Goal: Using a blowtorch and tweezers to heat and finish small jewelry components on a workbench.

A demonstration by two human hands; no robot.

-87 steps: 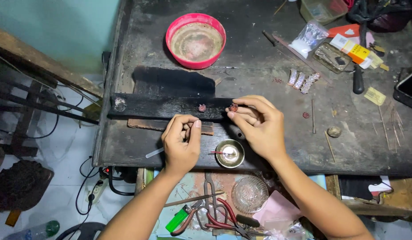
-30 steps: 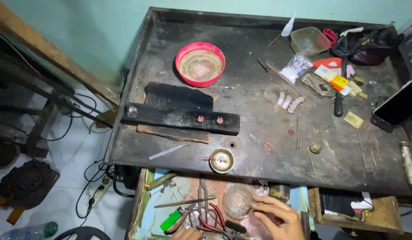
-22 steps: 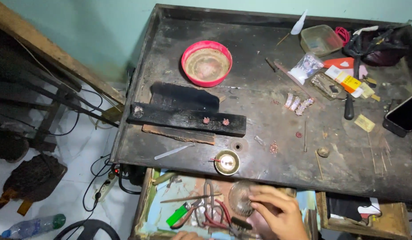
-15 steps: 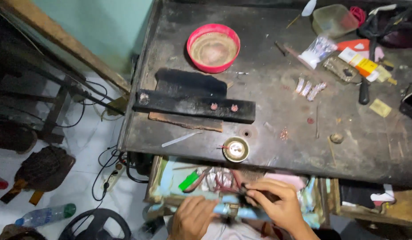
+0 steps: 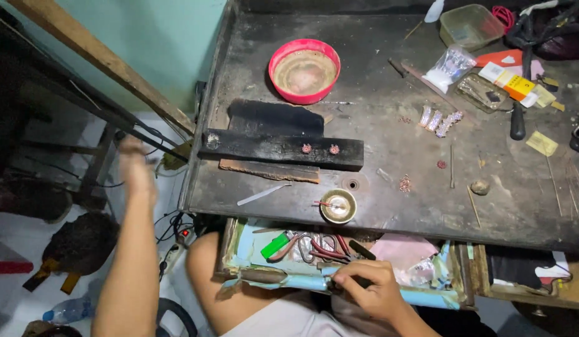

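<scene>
Below the front edge of the dark workbench (image 5: 389, 187), your right hand (image 5: 371, 290) is resting on the rim of the open drawer (image 5: 252, 274), with its fingers (image 5: 355, 274) curled and pressed together around a thin dark tool (image 5: 349, 284); the tool is largely hidden by the hand, so its kind is hard to tell. Your left hand (image 5: 136, 171) is reaching out to the left, well apart from the bench and over the floor; it is blurred, so you cannot tell whether its fingers are spread or closed, and nothing shows in it.

Inside the drawer, just beyond your right hand, red-handled pliers (image 5: 317, 248) are lying beside a green lighter (image 5: 275, 245) and a pink sheet (image 5: 402, 249). On the bench, near its front edge and above the drawer, a small brass bowl (image 5: 337, 206) is standing with a thin pin lying across it. Further back, a charred black block (image 5: 283, 148) is carrying two small reddish pieces (image 5: 319, 149) side by side on its right half. Behind it, a red bowl (image 5: 304, 70) is sitting upright. To the right, a row of small glittering pieces (image 5: 440, 118) is lying near a clear plastic bag (image 5: 450, 67) and a clear plastic tub (image 5: 471, 25).
</scene>
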